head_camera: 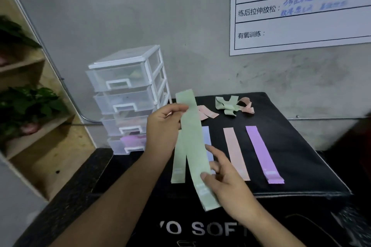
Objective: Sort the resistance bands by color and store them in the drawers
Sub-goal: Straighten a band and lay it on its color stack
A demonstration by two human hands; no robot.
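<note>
While left hand (164, 126) pinches the upper part of the raised green band (191, 142), right hand (226, 178) grips its lower end, thumb on top. Beneath: second green band (177, 168) flat on black mat (301, 156); blue band (206, 136), pink band (235, 152), purple band (263, 152) rightward. Bare mat right of purple. Mat's near edge lies under right hand. Tangled bands (227, 105) far. Drawer unit (128, 94) far left, close beside left hand.

Dim, flat indoor light — the drawers (128, 94) throw only a faint shadow up the wall (180, 26) toward 1 o'clock. Wide-angle bowing bends the shelf (50, 146) at 9 o'clock; poster (301, 30) handwriting at 1 o'clock smears — corners darken.
</note>
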